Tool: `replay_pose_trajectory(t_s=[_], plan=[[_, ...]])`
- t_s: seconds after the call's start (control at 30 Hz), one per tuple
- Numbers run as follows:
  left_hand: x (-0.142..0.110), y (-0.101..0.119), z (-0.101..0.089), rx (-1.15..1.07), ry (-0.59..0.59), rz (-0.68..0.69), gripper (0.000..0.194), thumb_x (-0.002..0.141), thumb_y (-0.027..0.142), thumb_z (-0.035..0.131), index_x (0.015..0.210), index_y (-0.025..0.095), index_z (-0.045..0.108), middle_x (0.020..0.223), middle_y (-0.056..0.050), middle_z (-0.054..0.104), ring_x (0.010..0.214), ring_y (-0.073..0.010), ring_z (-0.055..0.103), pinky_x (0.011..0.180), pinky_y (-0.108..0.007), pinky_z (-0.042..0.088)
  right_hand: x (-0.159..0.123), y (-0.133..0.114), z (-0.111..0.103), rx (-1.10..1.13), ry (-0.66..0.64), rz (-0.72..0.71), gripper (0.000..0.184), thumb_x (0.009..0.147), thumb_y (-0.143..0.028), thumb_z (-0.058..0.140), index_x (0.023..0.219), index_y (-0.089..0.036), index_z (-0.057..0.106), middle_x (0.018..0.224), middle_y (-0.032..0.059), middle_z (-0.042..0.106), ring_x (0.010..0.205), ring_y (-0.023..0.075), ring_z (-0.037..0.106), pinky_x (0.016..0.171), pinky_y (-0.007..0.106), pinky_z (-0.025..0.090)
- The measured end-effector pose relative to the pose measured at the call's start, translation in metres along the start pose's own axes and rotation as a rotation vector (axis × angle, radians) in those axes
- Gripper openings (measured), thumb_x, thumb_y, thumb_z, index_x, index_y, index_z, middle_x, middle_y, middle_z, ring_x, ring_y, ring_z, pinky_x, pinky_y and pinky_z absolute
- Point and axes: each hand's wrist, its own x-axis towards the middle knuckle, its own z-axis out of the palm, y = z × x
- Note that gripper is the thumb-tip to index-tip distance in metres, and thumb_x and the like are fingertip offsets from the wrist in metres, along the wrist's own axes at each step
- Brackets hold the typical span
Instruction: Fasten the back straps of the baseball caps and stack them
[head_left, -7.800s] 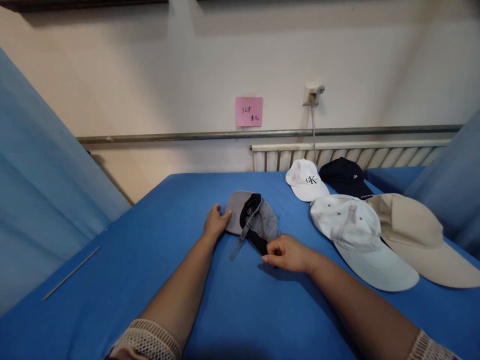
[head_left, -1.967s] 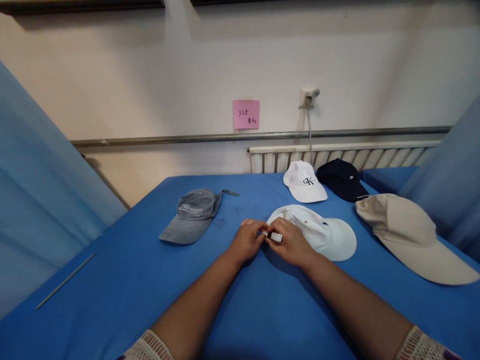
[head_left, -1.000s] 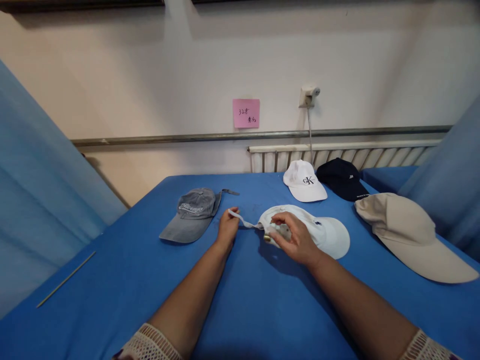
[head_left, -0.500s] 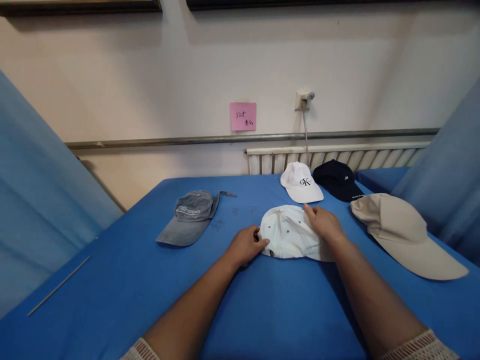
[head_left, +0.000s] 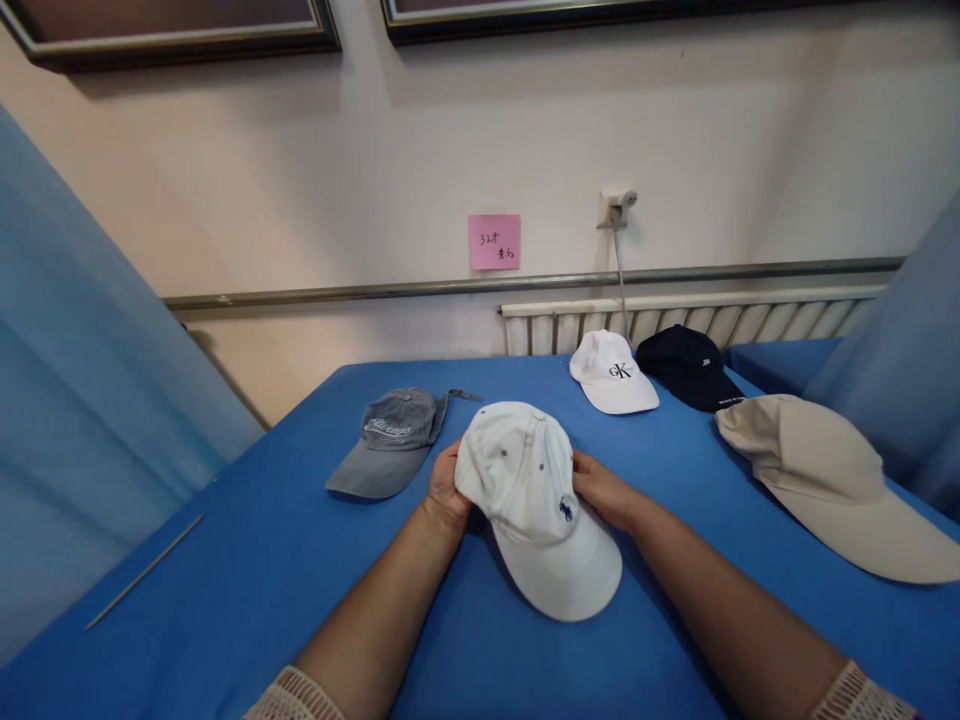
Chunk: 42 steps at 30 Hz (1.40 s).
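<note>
A white cap (head_left: 529,500) with a small dark logo sits in the middle of the blue table (head_left: 480,640), its brim pointing toward me. My left hand (head_left: 444,486) grips the left side of its crown. On the crown's right side, my right hand (head_left: 600,488) holds the same cap. Most of the fingers of both hands are tucked behind or under the crown.
A grey cap (head_left: 388,452) lies just left of the white one. At the back right are a white cap with black letters (head_left: 611,372), a dark navy cap (head_left: 688,364) and a large beige cap (head_left: 825,480). A thin stick (head_left: 142,572) lies at the table's left edge. Blue curtains hang on both sides.
The white cap has been turned so its brim faces me and moved slightly left, closer to the grey cap. Both hands now hold its crown sides instead of the strap.
</note>
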Motion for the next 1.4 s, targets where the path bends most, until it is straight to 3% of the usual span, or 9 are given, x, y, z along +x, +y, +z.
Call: replay_pose_trajectory(t_s=[0.17,0.27,0.37,0.5,0.77,0.97,1.13,1.3,1.4], plan=[[-0.006,0.01,-0.003,-0.061,-0.004,0.019,0.034,0.089,0.024,0.041,0.109,0.008,0.064,0.101,-0.012,0.072,0.107,-0.0265,0.064,0.102,-0.04,0.043,-0.01,-0.004,0.024,0.39,-0.215,0.186,0.035,0.068,-0.031,0.078,0.097,-0.013,0.07,0.092,0.011,0.074,0.082,0.023,0.07,0.085,0.039,0.05],[-0.005,0.007,-0.007,-0.141,0.029,0.087,0.032,0.09,0.031,0.045,0.099,0.009,0.066,0.089,-0.012,0.073,0.098,-0.0258,0.067,0.099,-0.04,0.045,-0.004,-0.001,0.022,0.576,-0.027,0.046,0.038,0.07,-0.033,0.078,0.103,-0.016,0.068,0.098,0.009,0.074,0.084,0.0222,0.069,0.086,0.038,0.051],[-0.004,-0.005,-0.006,-0.12,-0.1,-0.038,0.042,0.089,0.045,0.046,0.1,0.008,0.064,0.093,-0.014,0.072,0.103,-0.0293,0.065,0.098,-0.044,0.045,0.008,0.005,0.012,0.652,0.21,-0.068,0.038,0.069,-0.031,0.078,0.103,-0.018,0.068,0.1,0.0067,0.074,0.089,0.0228,0.069,0.088,0.038,0.05],[-0.003,-0.021,-0.002,0.017,-0.188,-0.175,0.031,0.089,0.03,0.051,0.108,0.007,0.063,0.097,-0.014,0.073,0.105,-0.0274,0.065,0.099,-0.04,0.044,0.019,0.011,-0.003,0.701,0.348,-0.143,0.034,0.072,-0.029,0.074,0.105,-0.02,0.067,0.099,0.0039,0.074,0.094,0.0224,0.067,0.088,0.037,0.051],[-0.003,-0.046,0.009,0.271,-0.067,0.048,0.031,0.074,0.012,0.072,0.105,0.009,0.065,0.099,-0.014,0.072,0.086,-0.0224,0.069,0.087,-0.034,0.051,0.019,0.008,-0.028,0.787,0.512,-0.184,0.031,0.066,-0.009,0.066,0.094,-0.024,0.068,0.083,-0.0032,0.073,0.079,0.0153,0.067,0.074,0.027,0.054],[-0.017,0.038,0.007,0.27,-0.046,0.42,0.038,0.073,0.011,0.074,0.11,0.014,0.064,0.103,-0.01,0.072,0.084,-0.0202,0.069,0.086,-0.033,0.054,0.009,-0.001,-0.038,0.676,0.471,-0.171,0.031,0.068,-0.019,0.071,0.099,-0.021,0.067,0.088,0.0032,0.073,0.079,0.0149,0.067,0.065,0.023,0.052],[-0.039,0.114,-0.044,0.12,0.287,0.626,0.023,0.084,0.006,0.056,0.106,0.01,0.063,0.092,-0.009,0.074,0.077,-0.0175,0.07,0.075,-0.027,0.057,0.012,0.009,-0.025,0.45,0.439,0.007,0.03,0.066,-0.019,0.075,0.094,-0.015,0.067,0.083,0.0066,0.072,0.072,0.014,0.066,0.061,0.022,0.051],[-0.068,0.131,-0.104,0.32,0.708,0.631,0.017,0.077,0.002,0.06,0.092,0.01,0.064,0.071,-0.002,0.071,0.06,-0.0136,0.066,0.063,-0.021,0.055,0.02,0.022,-0.027,0.43,0.465,0.012,0.029,0.065,-0.019,0.075,0.093,-0.015,0.065,0.087,0.0087,0.072,0.074,0.0161,0.066,0.059,0.024,0.053],[-0.077,0.132,-0.118,0.471,0.736,0.62,0.018,0.073,0.006,0.065,0.089,0.014,0.063,0.071,-0.002,0.07,0.067,-0.0154,0.067,0.067,-0.023,0.054,0.026,0.029,-0.038,0.524,0.574,-0.009,0.032,0.061,-0.013,0.076,0.089,-0.017,0.061,0.086,0.0081,0.07,0.076,0.0186,0.067,0.06,0.026,0.055]])
